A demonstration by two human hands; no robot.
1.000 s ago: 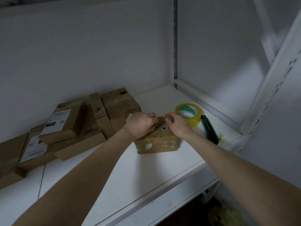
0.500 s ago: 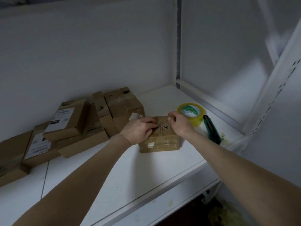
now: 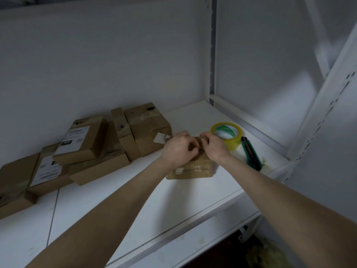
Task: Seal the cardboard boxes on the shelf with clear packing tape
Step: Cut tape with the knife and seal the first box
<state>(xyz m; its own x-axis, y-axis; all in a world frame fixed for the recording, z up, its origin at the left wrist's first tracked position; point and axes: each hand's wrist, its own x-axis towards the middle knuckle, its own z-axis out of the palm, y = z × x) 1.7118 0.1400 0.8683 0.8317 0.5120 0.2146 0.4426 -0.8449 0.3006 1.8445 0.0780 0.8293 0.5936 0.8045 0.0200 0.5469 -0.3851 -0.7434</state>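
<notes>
A small cardboard box [image 3: 193, 169] sits on the white shelf [image 3: 119, 202], its front face glossy with clear tape. My left hand [image 3: 177, 149] and my right hand [image 3: 215, 147] both lie on its top with fingers curled, pinching at the top surface near the middle. What they pinch is hidden by the fingers. A roll of clear packing tape [image 3: 227, 135] with a yellow-green core lies just right of my right hand. A green utility knife [image 3: 251, 153] rests beside the roll.
Several cardboard boxes [image 3: 148, 128] are piled along the back wall at the left, some with white labels [image 3: 74, 137]. A white upright [image 3: 212, 49] and the side panel close the shelf at the right. The shelf's front edge runs below my forearms.
My left hand has slid right along the box top toward my right hand, so the two hands are now close together. The box, tape roll and knife have not moved.
</notes>
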